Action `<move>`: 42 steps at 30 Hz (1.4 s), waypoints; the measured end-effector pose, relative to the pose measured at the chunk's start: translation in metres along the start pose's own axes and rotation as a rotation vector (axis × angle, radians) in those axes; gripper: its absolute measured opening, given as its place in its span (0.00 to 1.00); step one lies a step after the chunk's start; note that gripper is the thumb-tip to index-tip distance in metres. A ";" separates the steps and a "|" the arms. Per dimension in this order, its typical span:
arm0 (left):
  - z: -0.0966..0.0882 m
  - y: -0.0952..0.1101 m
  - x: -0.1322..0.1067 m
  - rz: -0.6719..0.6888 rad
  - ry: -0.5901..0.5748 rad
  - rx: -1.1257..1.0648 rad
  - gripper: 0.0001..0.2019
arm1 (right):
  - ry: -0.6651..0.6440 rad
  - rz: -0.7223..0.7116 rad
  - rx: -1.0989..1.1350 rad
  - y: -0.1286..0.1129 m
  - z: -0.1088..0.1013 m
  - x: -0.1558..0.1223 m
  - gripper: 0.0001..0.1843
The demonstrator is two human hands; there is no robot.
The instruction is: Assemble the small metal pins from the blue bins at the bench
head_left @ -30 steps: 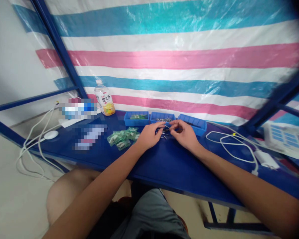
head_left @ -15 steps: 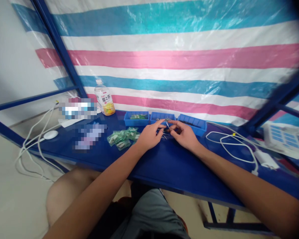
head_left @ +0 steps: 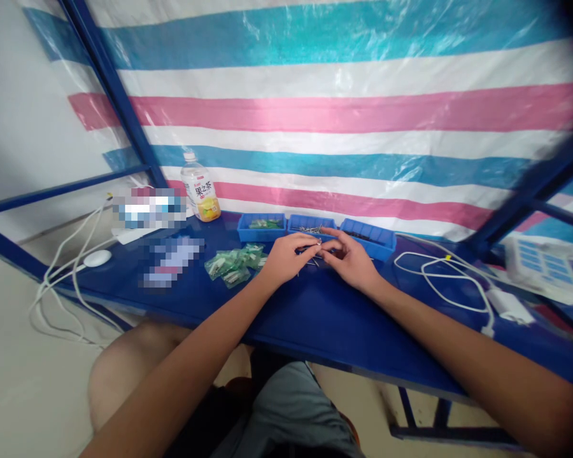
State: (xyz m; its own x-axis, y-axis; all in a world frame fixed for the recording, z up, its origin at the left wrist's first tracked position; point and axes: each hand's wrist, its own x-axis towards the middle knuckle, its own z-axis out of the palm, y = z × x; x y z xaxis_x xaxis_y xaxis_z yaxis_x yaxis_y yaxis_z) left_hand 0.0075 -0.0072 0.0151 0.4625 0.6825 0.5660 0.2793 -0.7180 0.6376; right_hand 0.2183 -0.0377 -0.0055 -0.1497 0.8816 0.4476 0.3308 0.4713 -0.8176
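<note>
Blue tabletop (head_left: 315, 318), pale wall (head_left: 23, 114) at far left, striped plastic sheet (head_left: 315, 114) in blue, white and pink hung behind, blue metal frame (head_left: 114, 89) at both sides. Counts, left to right: one white round puck (head_left: 98, 258), one bottle (head_left: 201, 191) upright with yellow label, one pile of green packets (head_left: 233, 264), overlapping, number unclear. Three blue bins (head_left: 262, 235) in a row: green packets in the left one, thin metal pieces in the middle, dark pieces in the right. One white adapter (head_left: 510, 306) with looped cable (head_left: 458, 308) at right. Left hand (head_left: 286, 257) pinches a small metal part (head_left: 319, 242) at its fingertips; right hand (head_left: 348, 259) pinches it too, index finger raised. Part sits between the hands, in front of the middle bin, above loose metal pieces (head_left: 315, 261) on the tabletop.
</note>
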 end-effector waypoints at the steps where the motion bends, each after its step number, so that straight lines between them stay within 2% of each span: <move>1: 0.000 0.000 0.000 -0.006 0.010 -0.016 0.09 | -0.003 0.003 -0.003 0.000 0.000 0.000 0.31; 7: 0.001 0.003 -0.001 -0.067 0.034 -0.087 0.06 | -0.002 0.034 0.043 0.001 -0.001 0.000 0.31; 14: 0.001 -0.002 0.001 -0.187 0.120 -0.344 0.10 | -0.003 0.035 0.073 0.002 0.000 0.000 0.28; 18: -0.001 -0.008 0.004 -0.248 0.164 -0.398 0.13 | -0.002 0.053 0.073 0.004 0.000 -0.001 0.27; 24: -0.001 -0.014 0.005 -0.233 0.212 -0.423 0.11 | 0.008 0.057 0.136 0.003 0.002 -0.001 0.26; 30: -0.004 -0.008 0.003 -0.227 0.140 -0.268 0.09 | 0.026 0.036 0.106 -0.001 0.000 0.000 0.27; 37: -0.007 0.002 0.002 -0.186 0.040 -0.090 0.07 | 0.067 0.009 -0.015 0.002 -0.004 0.001 0.15; 39: -0.006 0.001 0.001 -0.191 0.040 -0.103 0.09 | 0.078 0.011 -0.019 0.003 -0.004 0.001 0.14; 42: -0.003 -0.003 -0.001 -0.230 0.025 -0.189 0.18 | 0.160 0.012 -0.036 0.001 -0.004 0.000 0.12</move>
State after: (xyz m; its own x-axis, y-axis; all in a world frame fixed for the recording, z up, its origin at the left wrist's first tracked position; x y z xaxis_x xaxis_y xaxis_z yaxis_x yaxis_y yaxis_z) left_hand 0.0038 -0.0053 0.0145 0.3839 0.8293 0.4060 0.2116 -0.5070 0.8356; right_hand 0.2224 -0.0370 -0.0046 0.0036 0.8707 0.4918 0.3656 0.4566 -0.8111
